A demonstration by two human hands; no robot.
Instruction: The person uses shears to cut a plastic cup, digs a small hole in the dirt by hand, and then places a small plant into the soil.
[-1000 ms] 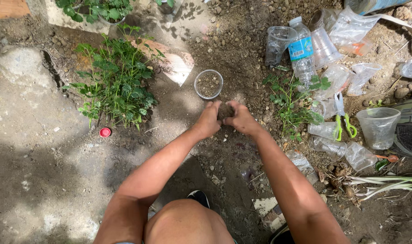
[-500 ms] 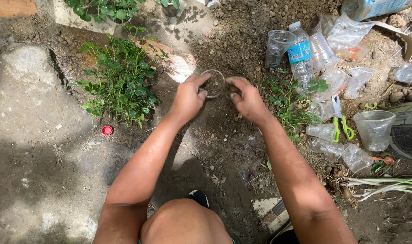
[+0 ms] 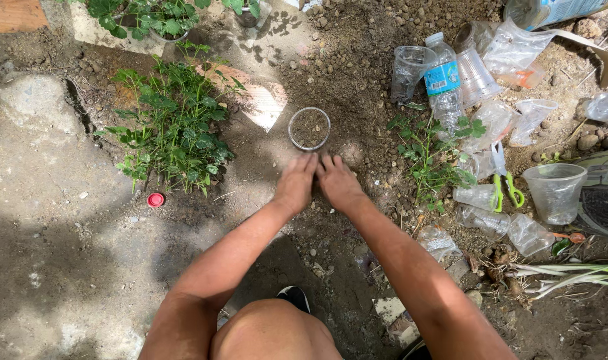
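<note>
A: Soil-filled clear cup point(image 3: 309, 128), upright on the bare dirt point(image 3: 357, 87), just beyond the fingertips, not touched.

B: And the hands?

A: Left hand point(image 3: 296, 181) and right hand point(image 3: 337, 183) side by side, thumbs nearly meeting, palms down, fingers pressed together and laid flat on the loose ground just short of the cup.

B: Looks like scraping or gathering soil, judging by that posture.

A: Agreed, as a guess. Getting any of it to the cup would call for palms cupped together and a short lift over the rim without knocking it.

B: Anything caught under the palms?

A: Cannot tell; undersides completely hidden. Soil level in the cup hard to read from above, too.

B: Surroundings?

A: Leafy green plant point(image 3: 174, 127) off to the left, red bottle cap point(image 3: 156, 199) at its foot. To the right, a plastic water bottle point(image 3: 442, 80) among crumpled clear bags, green-handled scissors point(image 3: 507, 190), and a larger empty clear cup point(image 3: 556, 193).

B: Cut off?

A: Bags at the top right corner, dark mesh at the right edge, and feet mostly hidden under the knee.
</note>
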